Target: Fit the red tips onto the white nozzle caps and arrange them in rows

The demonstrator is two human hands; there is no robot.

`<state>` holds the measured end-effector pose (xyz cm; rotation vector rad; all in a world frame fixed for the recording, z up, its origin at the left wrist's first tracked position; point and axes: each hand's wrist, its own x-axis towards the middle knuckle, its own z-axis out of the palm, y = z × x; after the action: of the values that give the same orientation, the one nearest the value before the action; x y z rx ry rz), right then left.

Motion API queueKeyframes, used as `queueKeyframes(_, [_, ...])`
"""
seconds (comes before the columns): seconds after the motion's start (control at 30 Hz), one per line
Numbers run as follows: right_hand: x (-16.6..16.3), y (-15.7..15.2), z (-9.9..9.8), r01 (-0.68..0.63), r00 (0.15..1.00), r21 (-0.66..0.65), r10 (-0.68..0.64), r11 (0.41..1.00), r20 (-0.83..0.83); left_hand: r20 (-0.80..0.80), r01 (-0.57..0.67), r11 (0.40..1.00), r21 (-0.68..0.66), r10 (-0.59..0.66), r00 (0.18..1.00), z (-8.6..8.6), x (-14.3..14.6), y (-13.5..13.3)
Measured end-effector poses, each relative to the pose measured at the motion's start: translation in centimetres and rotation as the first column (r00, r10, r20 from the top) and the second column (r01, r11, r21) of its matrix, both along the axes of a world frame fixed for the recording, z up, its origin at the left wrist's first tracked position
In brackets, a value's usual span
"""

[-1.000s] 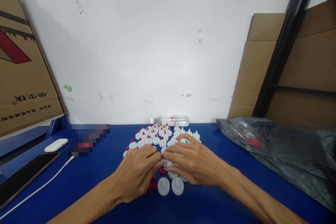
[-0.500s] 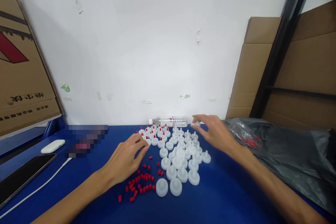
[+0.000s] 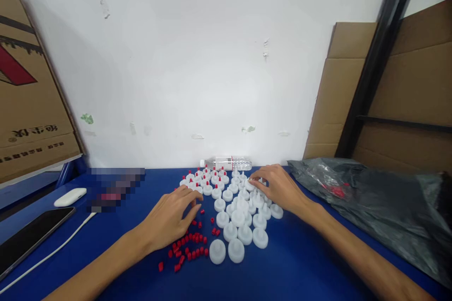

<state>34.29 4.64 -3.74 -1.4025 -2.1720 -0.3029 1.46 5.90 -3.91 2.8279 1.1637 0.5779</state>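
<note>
My left hand (image 3: 171, 216) hovers with bent fingers, thumb apart from the forefinger, beside the white nozzle caps with red tips (image 3: 205, 183). No object shows between its fingers. Just below it, small red tip covers (image 3: 192, 240) lie scattered on the blue table. My right hand (image 3: 278, 188) is over the far right of the white nozzle caps without red tips (image 3: 238, 218). Its thumb and forefinger pinch one white nozzle cap (image 3: 250, 184) at the edge of this group. The right hand hides some caps beneath it.
A clear plastic bottle (image 3: 226, 163) lies along the wall behind the caps. At left are a phone (image 3: 33, 240), a white case (image 3: 69, 197) and a white cable (image 3: 63, 247). A grey plastic bag (image 3: 374, 225) covers the right side. Cardboard (image 3: 346, 99) leans behind it.
My right hand has come left and toward me with the white nozzle cap, from beside the bottle to the loose caps. My left hand has drawn slightly back, its thumb and forefinger wider apart.
</note>
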Motion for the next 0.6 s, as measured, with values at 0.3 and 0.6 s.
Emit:
queueKeyframes(0.3, [0.0,0.1,-0.4,-0.021,1.000,-0.035,0.021,0.999,0.010,0.021,-0.095,0.975,0.201,0.093,0.995,0.0,-0.9,1.6])
queueKeyframes(0.6, [-0.4,-0.5,0.4,-0.012,0.999,0.041,0.013,0.999,-0.033,-0.083,-0.459,0.867,0.193,0.480,0.873,0.0,-2.8,2.3])
